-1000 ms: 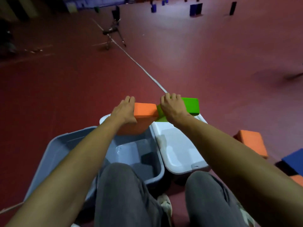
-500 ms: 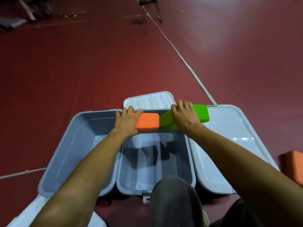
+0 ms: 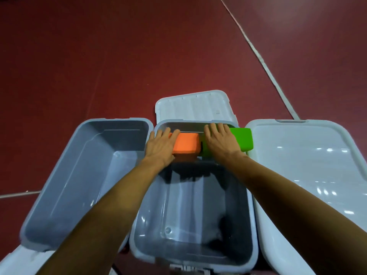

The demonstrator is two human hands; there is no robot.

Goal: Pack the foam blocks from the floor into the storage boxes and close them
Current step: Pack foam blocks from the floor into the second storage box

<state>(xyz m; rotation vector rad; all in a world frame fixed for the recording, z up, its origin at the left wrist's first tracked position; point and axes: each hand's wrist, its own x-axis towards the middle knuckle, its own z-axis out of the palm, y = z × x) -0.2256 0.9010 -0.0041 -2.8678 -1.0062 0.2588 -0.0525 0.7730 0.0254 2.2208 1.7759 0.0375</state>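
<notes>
The left hand [image 3: 160,144] gripped a rectangular orange foam block [image 3: 186,143], fingers curled over its left end. The right hand [image 3: 218,141] clasped a rectangular green foam block [image 3: 242,138] from above. The blocks were side by side at the far edge of the middle grey plastic storage box [image 3: 188,205], the green one overhanging its far-right corner. A white plastic lid [image 3: 192,106] lay just beyond.

Dark red floor [image 3: 99,56] spans from 9 to 3 o'clock. A pale line [image 3: 264,64] crosses it at 1 o'clock; a short strip [image 3: 17,194] lies at 9 o'clock.
</notes>
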